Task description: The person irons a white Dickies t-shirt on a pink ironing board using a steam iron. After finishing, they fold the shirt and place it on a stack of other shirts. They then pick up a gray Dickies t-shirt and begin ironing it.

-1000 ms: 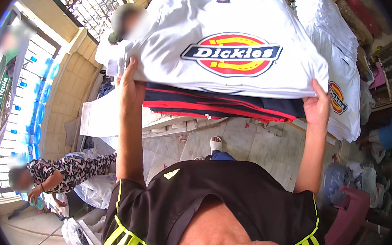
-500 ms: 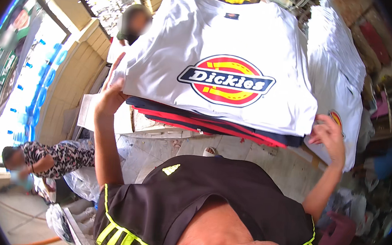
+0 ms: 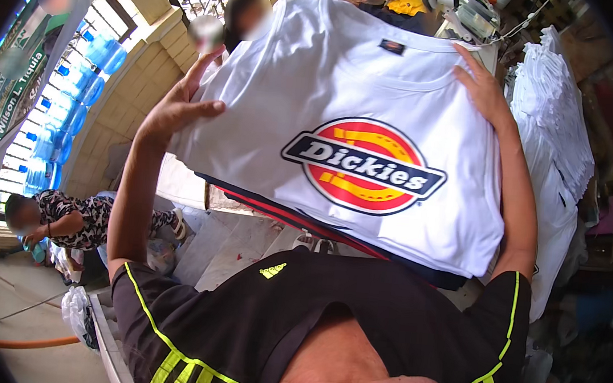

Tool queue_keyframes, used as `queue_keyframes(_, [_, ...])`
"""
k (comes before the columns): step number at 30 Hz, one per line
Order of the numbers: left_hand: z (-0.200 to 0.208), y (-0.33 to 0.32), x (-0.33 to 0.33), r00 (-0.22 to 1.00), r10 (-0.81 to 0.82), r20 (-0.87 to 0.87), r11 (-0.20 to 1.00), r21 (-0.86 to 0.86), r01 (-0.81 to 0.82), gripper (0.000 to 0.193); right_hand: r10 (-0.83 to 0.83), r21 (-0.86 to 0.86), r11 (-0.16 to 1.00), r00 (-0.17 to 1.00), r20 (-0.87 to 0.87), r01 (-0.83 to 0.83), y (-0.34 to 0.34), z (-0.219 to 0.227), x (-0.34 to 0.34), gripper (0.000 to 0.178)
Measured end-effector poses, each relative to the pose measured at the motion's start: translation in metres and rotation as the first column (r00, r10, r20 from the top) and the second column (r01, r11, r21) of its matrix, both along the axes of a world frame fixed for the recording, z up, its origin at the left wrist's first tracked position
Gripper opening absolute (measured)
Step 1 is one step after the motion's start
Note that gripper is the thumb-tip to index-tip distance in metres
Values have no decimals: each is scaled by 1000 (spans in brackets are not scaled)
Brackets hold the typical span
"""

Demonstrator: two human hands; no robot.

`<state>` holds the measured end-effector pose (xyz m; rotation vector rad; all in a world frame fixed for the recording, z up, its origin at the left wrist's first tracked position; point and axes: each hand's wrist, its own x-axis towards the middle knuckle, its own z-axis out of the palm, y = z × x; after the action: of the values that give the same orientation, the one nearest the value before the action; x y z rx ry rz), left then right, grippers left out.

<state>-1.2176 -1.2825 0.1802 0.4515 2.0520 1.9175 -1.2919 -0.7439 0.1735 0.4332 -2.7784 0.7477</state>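
A white T-shirt (image 3: pixel 254 128) with a red, yellow and dark blue oval print lies spread on top of a pile of folded dark and red garments (image 3: pixel 332 232). My left hand (image 3: pixel 175 111) is at the shirt's left sleeve edge, thumb apart from the fingers, the thumb resting over the cloth. On the far right shoulder, beside the neckline, my right hand (image 3: pixel 481 90) lies with its fingers stretched on the fabric. The right forearm runs along the shirt's right side.
A tall stack of white shirts (image 3: pixel 548 132) stands to the right. Large blue water bottles (image 3: pixel 73 105) line the window at left. One person in a patterned top (image 3: pixel 89 220) is at the left; others sit beyond the pile. An orange hose (image 3: pixel 38 344) crosses the floor.
My right hand has moved from the shirt's near right corner up to its far right shoulder. My left hand has spread its thumb over the sleeve. The shirt appears tilted more clockwise.
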Motion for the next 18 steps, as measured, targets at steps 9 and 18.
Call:
queue_keyframes(9, [33,9,-1,849,79,-523,541,-692,-477,60,11,-9,1000,999,46,-10,10,-3,-14,56])
queue_keyframes(18, [-15,114,-164,38,-463,-886,587,-339,-735,40,-5,-88,996,998,68,11,8,-1,-11,57])
